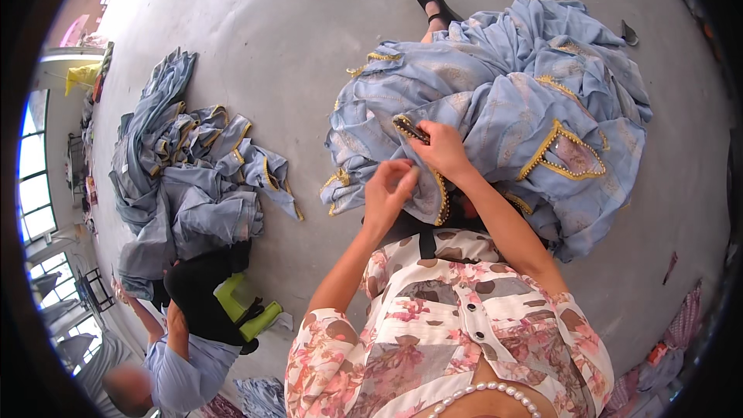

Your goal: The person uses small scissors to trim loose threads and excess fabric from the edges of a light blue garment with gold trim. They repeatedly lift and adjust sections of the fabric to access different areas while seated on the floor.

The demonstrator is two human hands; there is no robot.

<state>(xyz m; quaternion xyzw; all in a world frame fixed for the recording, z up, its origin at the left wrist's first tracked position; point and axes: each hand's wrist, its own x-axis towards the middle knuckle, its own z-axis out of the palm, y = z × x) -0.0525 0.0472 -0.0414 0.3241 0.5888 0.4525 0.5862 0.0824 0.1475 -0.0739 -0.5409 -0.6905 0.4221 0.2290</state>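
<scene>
A large heap of light blue cloth point(495, 70) with yellow beaded trim spreads over my lap and in front of me. My right hand point(443, 151) is closed round a small dark tool that looks like thread snips point(412, 130), its tip beside a trimmed edge of the cloth. Just left of it and nearer to me, my left hand point(389, 190) is closed in a pinch over the cloth. Whatever lies between its fingertips is too small to make out. A yellow beaded trim edge point(443, 200) hangs between my two wrists.
At the left, another person point(193, 356) sits with a second pile of blue trimmed cloth point(178, 178). A bright green object point(236, 302) is beside that person. One black shoe point(433, 1) shows past my heap. Patterned cloth point(681, 325) lies at the far right on the grey floor.
</scene>
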